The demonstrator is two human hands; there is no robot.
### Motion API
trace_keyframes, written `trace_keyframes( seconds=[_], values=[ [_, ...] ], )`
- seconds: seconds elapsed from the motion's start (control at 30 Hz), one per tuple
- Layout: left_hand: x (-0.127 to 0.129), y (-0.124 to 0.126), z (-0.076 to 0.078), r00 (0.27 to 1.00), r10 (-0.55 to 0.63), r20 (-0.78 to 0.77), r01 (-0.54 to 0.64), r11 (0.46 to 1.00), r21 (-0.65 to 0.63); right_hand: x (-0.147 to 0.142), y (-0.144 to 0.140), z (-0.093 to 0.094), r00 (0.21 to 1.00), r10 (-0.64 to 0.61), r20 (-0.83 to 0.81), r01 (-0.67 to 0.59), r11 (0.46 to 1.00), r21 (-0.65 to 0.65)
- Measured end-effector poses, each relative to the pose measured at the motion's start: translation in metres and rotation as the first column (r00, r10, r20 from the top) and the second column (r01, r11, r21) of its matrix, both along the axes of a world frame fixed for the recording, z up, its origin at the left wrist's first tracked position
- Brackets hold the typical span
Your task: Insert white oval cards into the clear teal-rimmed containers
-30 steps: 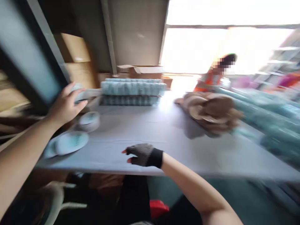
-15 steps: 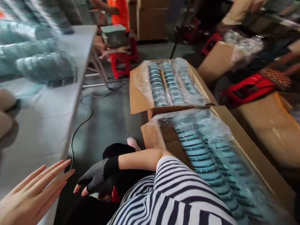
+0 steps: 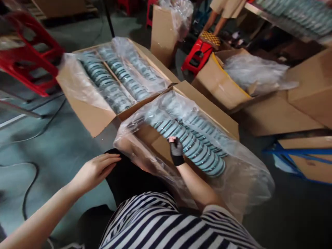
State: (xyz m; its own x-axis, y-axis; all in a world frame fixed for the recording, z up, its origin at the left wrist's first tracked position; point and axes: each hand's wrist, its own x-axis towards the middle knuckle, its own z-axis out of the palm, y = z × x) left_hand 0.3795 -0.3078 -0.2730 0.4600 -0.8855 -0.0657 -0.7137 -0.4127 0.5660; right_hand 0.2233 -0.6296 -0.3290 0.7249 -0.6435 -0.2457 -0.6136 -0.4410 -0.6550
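My right hand (image 3: 176, 148), in a dark fingerless glove, is inside the nearer cardboard box (image 3: 210, 110). Its fingers look curled, against the left side of a row of pale blue round discs (image 3: 193, 145) stacked on edge; whether it grips any of them is hidden. Clear plastic lining (image 3: 243, 173) covers other discs and hangs over the box's rim. My left hand (image 3: 100, 169) is bare and in the air left of the box, above my dark-clothed leg. Its fingers are stretched out side by side, with nothing held.
A second open box (image 3: 85, 110) with rows of discs adjoins the nearer one. Red stools (image 3: 31, 55) stand at the left, near a cable (image 3: 33, 180) on the floor. At the right are another carton (image 3: 220, 83), plastic wrap (image 3: 256, 72) and a blue frame (image 3: 306, 155).
My view has swung right, from the white table toward the boxes. My right hand has moved from beside my lap into the nearer box. My left hand has left the table's edge.
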Motion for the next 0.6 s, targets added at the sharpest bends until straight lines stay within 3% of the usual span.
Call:
trace_keyframes(
  seconds=[0.07,0.13,0.23,0.3,0.37,0.47,0.53,0.6],
  values=[
    [0.012,-0.06,-0.03,0.987,-0.097,-0.128,0.105,0.993,0.053,-0.062,-0.062,-0.001,0.96,-0.279,0.001,0.277,0.951,-0.139],
    [0.024,-0.117,-0.061,0.978,-0.128,-0.163,0.147,0.983,0.107,-0.128,-0.107,-0.008,0.864,-0.503,0.015,0.491,0.835,-0.248],
    [0.048,-0.182,-0.1,0.989,-0.084,-0.124,0.106,0.977,0.182,-0.208,-0.139,-0.029,0.697,-0.713,-0.079,0.669,0.686,-0.285],
    [0.069,-0.211,-0.115,0.996,0.036,-0.079,-0.017,0.973,0.232,-0.236,-0.145,-0.047,0.626,-0.764,-0.156,0.721,0.644,-0.256],
    [0.089,-0.23,-0.121,0.986,0.161,-0.039,-0.147,0.96,0.237,-0.249,-0.147,-0.063,0.613,-0.772,-0.166,0.707,0.63,-0.321],
    [0.111,-0.25,-0.124,0.961,0.261,-0.092,-0.239,0.951,0.197,-0.252,-0.151,-0.078,0.669,-0.729,-0.147,0.554,0.62,-0.556],
    [0.119,-0.262,-0.128,0.944,0.282,-0.174,-0.253,0.953,0.167,-0.25,-0.155,-0.082,0.711,-0.656,-0.253,0.393,0.669,-0.631],
    [0.122,-0.273,-0.136,0.929,0.288,-0.231,-0.262,0.955,0.14,-0.245,-0.161,-0.08,0.691,-0.582,-0.429,0.243,0.746,-0.62]
  ],
)
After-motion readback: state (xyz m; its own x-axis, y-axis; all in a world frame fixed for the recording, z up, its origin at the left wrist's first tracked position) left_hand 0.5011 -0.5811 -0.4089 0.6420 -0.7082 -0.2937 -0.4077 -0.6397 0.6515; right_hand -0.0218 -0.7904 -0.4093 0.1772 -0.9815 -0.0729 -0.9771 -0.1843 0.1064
